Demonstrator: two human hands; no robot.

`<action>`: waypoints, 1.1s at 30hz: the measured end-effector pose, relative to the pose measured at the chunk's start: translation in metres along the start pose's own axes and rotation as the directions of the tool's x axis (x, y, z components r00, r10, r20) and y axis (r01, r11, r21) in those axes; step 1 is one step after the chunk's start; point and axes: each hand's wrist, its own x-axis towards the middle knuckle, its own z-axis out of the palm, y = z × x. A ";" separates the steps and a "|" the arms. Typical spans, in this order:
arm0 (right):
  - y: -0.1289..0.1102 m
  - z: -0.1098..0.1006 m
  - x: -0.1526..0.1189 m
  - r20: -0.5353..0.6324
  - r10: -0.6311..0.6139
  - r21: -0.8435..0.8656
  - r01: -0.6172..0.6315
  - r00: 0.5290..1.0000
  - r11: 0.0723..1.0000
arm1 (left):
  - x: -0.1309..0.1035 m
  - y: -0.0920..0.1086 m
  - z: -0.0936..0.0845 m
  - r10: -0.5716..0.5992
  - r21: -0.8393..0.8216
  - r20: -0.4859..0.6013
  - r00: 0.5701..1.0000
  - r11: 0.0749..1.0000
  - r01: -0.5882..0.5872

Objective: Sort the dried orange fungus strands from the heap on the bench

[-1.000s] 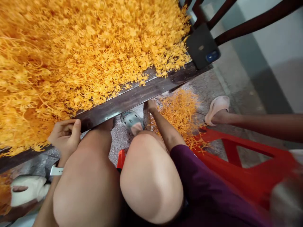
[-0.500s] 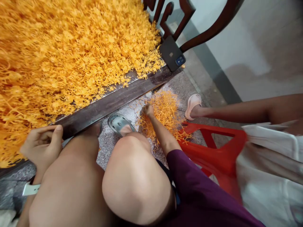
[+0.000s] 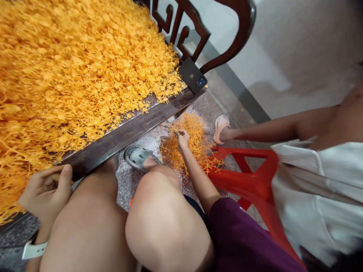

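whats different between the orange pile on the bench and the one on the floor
The bench pile spreads wide, while the floor pile is a much smaller heap. The bench pile looks brighter and yellower, the floor pile duller orange. The bench pile shows flower-like tips; the floor pile looks stringier. Both are tangles of thin strands.

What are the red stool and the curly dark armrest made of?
The red stool looks like smooth plastic: one bright colour, moulded openings. The curly dark armrest is probably varnished wood: brown, shiny, carved curves, though no grain shows clearly.
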 end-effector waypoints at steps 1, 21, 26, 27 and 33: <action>-0.010 -0.013 -0.010 -0.024 -0.019 0.044 0.020 1.000 0.999 | 0.001 -0.003 0.000 0.021 -0.021 -0.004 1.000 1.000 -0.021; -0.284 -0.020 -0.184 0.765 -0.484 0.557 -0.059 0.426 0.828 | -0.027 -0.010 -0.013 0.290 -0.041 0.076 0.954 0.957 -0.287; -0.274 -0.013 -0.202 0.844 -0.470 0.411 0.251 0.257 0.876 | 0.003 0.035 -0.053 0.566 0.326 -0.238 0.790 0.812 -0.484; -0.281 -0.001 -0.206 0.856 -0.471 0.393 0.326 0.211 0.860 | 0.018 0.042 -0.059 0.579 0.391 -0.290 0.762 0.799 -0.457; -0.342 0.133 -0.228 0.798 -0.603 0.288 0.861 0.027 0.419 | 0.091 0.030 -0.041 0.318 0.452 -0.366 0.875 0.882 -0.132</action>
